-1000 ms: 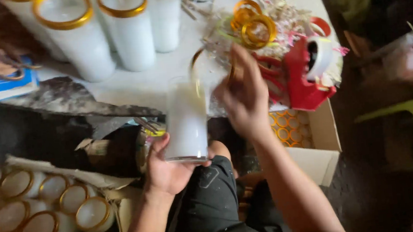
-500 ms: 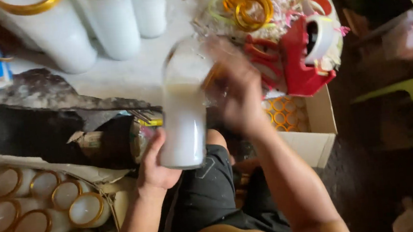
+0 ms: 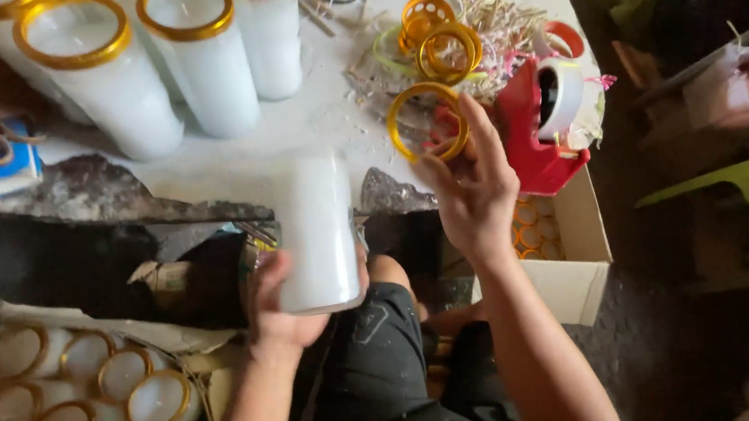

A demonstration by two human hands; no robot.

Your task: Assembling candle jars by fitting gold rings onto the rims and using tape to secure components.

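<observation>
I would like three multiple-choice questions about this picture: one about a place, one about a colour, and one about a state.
1. Where is the red tape dispenser?
A. on the white table, to the right of the right hand
B. inside the cardboard box
C. on the green stool

2. What colour is the ring at the right hand's fingertips?
A. blue
B. golden yellow
C. black

3. How is the tall white candle glass in the left hand?
A. lying flat on the floor
B. standing on the table with a ring on it
C. held up by its lower part, with no ring on its top

Answers: 1 A, it sits at the edge of the table beside the hand. 2 B, the ring matches the golden rims on the finished glasses. 3 C, the left hand's fingers wrap its base and its top is bare.
</observation>
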